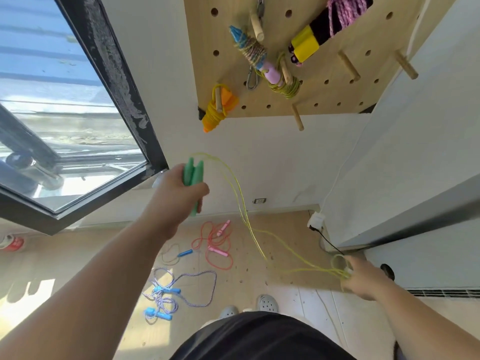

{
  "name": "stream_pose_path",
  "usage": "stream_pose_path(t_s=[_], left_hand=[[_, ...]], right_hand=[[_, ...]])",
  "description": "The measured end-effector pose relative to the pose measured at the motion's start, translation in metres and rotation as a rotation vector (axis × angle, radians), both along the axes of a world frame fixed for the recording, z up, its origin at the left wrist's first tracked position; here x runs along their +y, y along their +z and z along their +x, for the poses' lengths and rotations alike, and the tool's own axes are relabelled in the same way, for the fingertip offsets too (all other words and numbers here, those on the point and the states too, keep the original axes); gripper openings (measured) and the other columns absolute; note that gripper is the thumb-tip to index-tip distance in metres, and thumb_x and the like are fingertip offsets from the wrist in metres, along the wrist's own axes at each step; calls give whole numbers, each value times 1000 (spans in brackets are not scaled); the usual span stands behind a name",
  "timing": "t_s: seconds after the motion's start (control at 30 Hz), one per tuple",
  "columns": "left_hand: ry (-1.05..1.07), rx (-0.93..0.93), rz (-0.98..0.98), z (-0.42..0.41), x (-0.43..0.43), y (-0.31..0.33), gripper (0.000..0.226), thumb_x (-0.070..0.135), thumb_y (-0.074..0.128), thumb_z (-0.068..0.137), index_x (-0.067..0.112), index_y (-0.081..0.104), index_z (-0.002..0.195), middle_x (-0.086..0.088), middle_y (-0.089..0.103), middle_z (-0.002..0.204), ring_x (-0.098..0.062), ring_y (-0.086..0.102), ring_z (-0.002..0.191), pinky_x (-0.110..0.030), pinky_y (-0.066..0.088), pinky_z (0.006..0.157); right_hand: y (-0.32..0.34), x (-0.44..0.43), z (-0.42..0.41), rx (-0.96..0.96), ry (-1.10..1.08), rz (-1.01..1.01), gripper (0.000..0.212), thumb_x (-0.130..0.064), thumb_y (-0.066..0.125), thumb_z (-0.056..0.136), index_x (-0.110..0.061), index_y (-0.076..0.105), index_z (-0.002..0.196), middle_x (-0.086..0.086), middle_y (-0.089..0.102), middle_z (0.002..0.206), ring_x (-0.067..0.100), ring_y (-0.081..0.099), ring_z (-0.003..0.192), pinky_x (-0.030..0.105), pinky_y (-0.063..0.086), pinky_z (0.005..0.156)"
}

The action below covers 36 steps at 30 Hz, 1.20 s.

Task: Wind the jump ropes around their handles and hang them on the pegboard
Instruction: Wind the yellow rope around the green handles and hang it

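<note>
Below the pegboard (324, 100), left grip (176, 198) clasps both green handles (193, 172); right grip (363, 279) holds yellow rope (245, 219) loops.

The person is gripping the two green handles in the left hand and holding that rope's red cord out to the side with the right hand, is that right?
Not quite: the cord is yellow, not red. The head view shows the left hand gripping the two green handles and the right hand holding the yellow cord out to the side.
</note>
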State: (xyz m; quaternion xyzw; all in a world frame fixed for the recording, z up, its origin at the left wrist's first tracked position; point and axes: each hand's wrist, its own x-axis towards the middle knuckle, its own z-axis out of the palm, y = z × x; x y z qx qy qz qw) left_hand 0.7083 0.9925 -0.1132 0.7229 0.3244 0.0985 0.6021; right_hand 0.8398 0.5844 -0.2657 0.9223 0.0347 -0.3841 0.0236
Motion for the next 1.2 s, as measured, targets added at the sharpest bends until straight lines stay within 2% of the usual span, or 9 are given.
stream_pose_path(t_s=[0.17, 0.3, 0.37, 0.43, 0.6, 0.73, 0.87, 1.0, 1.2], left_hand=[[-561, 147, 101, -1, -40, -9, 18, -5, 65, 76, -4, 52, 88, -12, 49, 68, -19, 55, 53, -32, 47, 50], [-776, 164, 139, -1, -60, -14, 18, 5, 69, 74, 7, 55, 85, -8, 50, 68, -18, 51, 53, -32, 44, 48], [-775, 160, 151, 0, -61, -15, 18, 13, 66, 70, 11, 58, 85, -5, 51, 68, -17, 48, 54, -34, 43, 50], [-752, 196, 287, 1, -57, -21, 16, 19, 66, 68, 15, 55, 80, 1, 50, 66, -16, 45, 55, -34, 40, 54], [-778, 412, 739, 1, -47, -40, 14, 24, 55, 89, 23, 46, 78, 6, 54, 75, -23, 57, 76, -33, 41, 62], [-388, 195, 90, -1, -57, -37, 10, 7, 55, 77, 13, 47, 75, 2, 45, 60, -21, 42, 58, -28, 38, 53], [-47, -47, -462, -1, -63, -21, 15, 10, 49, 61, 14, 40, 72, -5, 28, 59, -19, 27, 50, -32, 24, 53], [23, -129, -586, 4, -74, -9, 30, 29, 67, 74, 16, 40, 71, -3, 32, 54, -18, 30, 45, -28, 28, 48], [93, -143, -563, 7, -91, -3, 37, 32, 61, 100, 14, 50, 69, -6, 50, 69, -20, 45, 54, -30, 37, 49]], right_hand=[[44, 95, -9, -58, 204, 323, 105, -58, 67, 73, -49, 5, 157, -8, 13, 168, 21, 20, 153, 49, 28, 119], [100, 154, -31, 199, 115, 997, 79, -36, 72, 93, -46, 24, 155, -29, 33, 153, -23, 31, 132, 11, 31, 107], [115, 169, -38, 214, 105, 1112, 26, -21, 57, 104, -24, 61, 130, -12, 69, 112, 5, 64, 103, 21, 46, 90], [123, 172, -40, 171, 72, 1102, 20, -16, 49, 106, -17, 68, 99, -11, 61, 68, 20, 57, 67, 33, 45, 72], [137, 173, -38, 138, 124, 1039, 27, -22, 52, 98, -17, 59, 72, 1, 44, 64, 16, 45, 64, 34, 37, 65], [137, 180, -39, 129, 56, 1157, 38, -33, 41, 104, -23, 53, 70, -16, 39, 56, 14, 38, 58, 39, 39, 65], [143, 184, -52, 78, 122, 1142, 37, -24, 39, 110, -21, 53, 75, -13, 41, 60, 4, 35, 54, 20, 33, 59], [160, 192, -68, 38, 238, 1050, 36, -23, 37, 110, -24, 49, 76, -24, 53, 55, -7, 49, 56, 9, 37, 60], [145, 193, -85, -25, 237, 1091, 34, -42, 38, 104, -37, 49, 72, -19, 56, 68, 4, 47, 61, 30, 39, 64]])
